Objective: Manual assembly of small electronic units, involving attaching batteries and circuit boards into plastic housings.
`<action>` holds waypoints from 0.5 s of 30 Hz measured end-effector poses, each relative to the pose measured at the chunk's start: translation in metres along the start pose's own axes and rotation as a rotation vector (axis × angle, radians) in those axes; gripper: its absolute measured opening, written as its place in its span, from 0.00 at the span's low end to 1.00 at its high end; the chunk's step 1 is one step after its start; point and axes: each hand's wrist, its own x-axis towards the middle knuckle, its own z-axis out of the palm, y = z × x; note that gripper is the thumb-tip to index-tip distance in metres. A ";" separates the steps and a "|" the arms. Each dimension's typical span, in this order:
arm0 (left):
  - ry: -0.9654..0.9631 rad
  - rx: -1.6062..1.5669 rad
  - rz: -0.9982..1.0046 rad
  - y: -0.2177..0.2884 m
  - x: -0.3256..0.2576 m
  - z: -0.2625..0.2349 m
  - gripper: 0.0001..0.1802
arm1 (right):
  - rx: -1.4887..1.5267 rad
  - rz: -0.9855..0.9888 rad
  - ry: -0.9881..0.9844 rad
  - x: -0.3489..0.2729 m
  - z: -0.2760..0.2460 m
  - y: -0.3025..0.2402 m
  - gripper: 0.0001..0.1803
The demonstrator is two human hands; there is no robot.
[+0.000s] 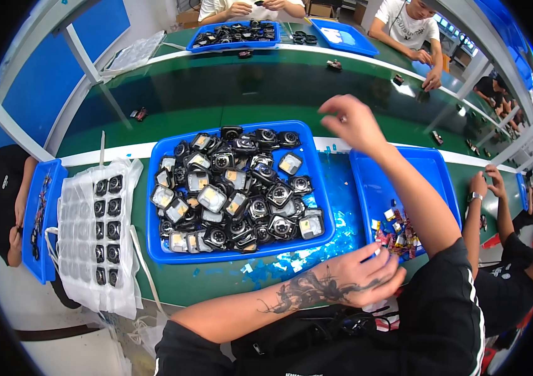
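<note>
My left hand [370,276] is closed, its fingers bent together beside the near edge of the right blue tray [361,182]. A small pale spot shows at its fingertips; I cannot make out whether it is a held piece. Small red, yellow and white parts [398,233] lie in that tray's near end. My right hand [355,122] is raised over the near edge of the green conveyor belt [266,94], thumb and fingers apart, with a small pale spot among them. Left of it, black watch cases [257,207] are heaped in a large blue tray [241,255].
A white blister tray [78,238] holds black watch cases in two columns at left. Blue film scraps [335,213] litter the green table between the trays. Small assemblies [140,114] lie on the belt. Co-workers sit opposite and at both sides. A metal frame [81,53] rises at far left.
</note>
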 end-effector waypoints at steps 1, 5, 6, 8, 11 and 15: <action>-0.076 0.055 0.009 -0.005 -0.005 0.003 0.17 | 0.058 -0.177 -0.139 -0.007 0.005 -0.024 0.14; -0.263 0.283 -0.160 -0.016 -0.010 0.006 0.08 | -0.176 -0.473 -0.361 -0.020 0.031 -0.052 0.10; -0.288 0.324 -0.226 -0.019 -0.011 0.006 0.09 | -0.185 -0.505 -0.352 -0.020 0.033 -0.053 0.09; -0.330 0.340 -0.333 -0.024 -0.011 0.003 0.13 | -0.201 -0.548 -0.304 -0.017 0.033 -0.054 0.06; -0.318 0.283 -0.382 -0.025 -0.004 -0.001 0.16 | -0.005 -0.418 -0.119 -0.026 0.014 -0.053 0.05; -0.308 0.262 -0.481 -0.026 0.000 -0.003 0.16 | 0.332 -0.059 0.152 -0.060 -0.041 -0.064 0.06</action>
